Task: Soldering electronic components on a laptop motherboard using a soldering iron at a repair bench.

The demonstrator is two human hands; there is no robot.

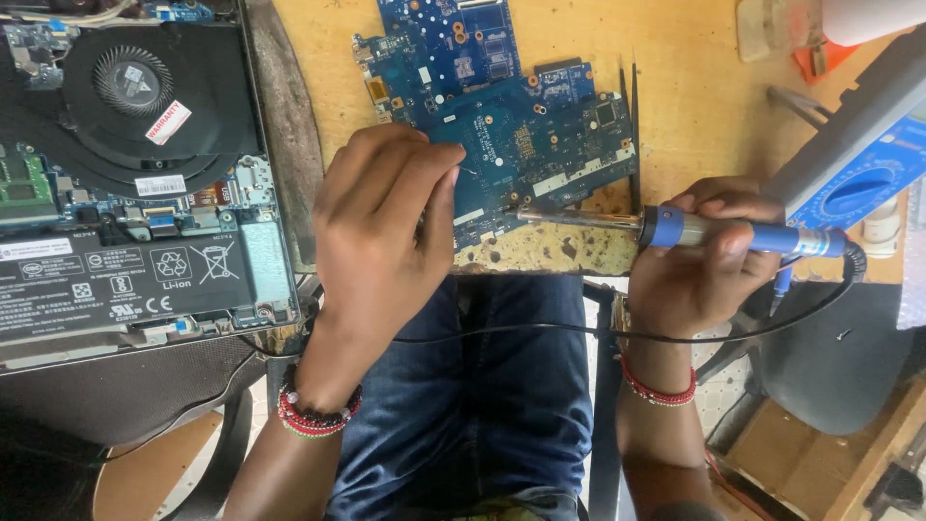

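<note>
Both my hands work at the blue laptop circuit board (511, 116): left hand (381, 227) pinches thin wire against it, right hand (699, 260) grips the blue-handled soldering iron (675, 230), tip touching its lower edge.

An opened laptop (135, 164) lies left; a blue multimeter (863, 188) sits right.

Both forearms reach up from the bottom edge, each wrist ringed with a red beaded band. The left hand (381, 227) lies palm down, knuckles up, fingers (439, 188) held together and curled, tips pressed downward. The right hand (699, 260) sits well apart from it, closed in a pen-like grip, thumb on top, knuckles turned toward the body.
</note>
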